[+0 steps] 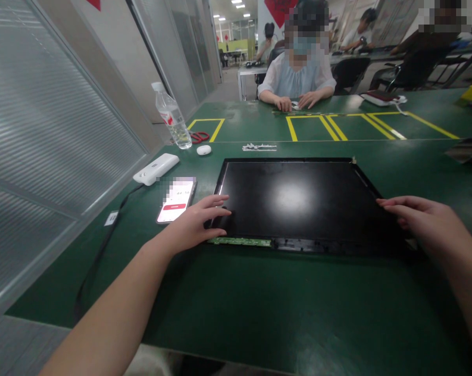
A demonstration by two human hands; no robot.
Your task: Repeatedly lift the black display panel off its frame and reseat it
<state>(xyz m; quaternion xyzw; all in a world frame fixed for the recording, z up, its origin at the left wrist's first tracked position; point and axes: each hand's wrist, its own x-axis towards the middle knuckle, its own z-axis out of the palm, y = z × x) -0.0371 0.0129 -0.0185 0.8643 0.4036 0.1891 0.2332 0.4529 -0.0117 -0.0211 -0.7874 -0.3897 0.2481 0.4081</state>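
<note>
A black flat display panel [294,201] lies face up on the green table [259,308], with a green circuit strip [239,241] showing along its near edge. My left hand [197,222] rests on the panel's near left corner, its fingers stretched out and touching the edge. At the panel's near right corner, my right hand [420,219] lies flat with the fingers extended over the edge. Neither hand wraps around anything.
Left of the panel lie a lit phone [176,200], a white power bank [155,168] with a black cable, a water bottle [172,116], red scissors [199,137] and a small white case [203,150]. Small metal parts [259,147] lie beyond. A person sits across the table.
</note>
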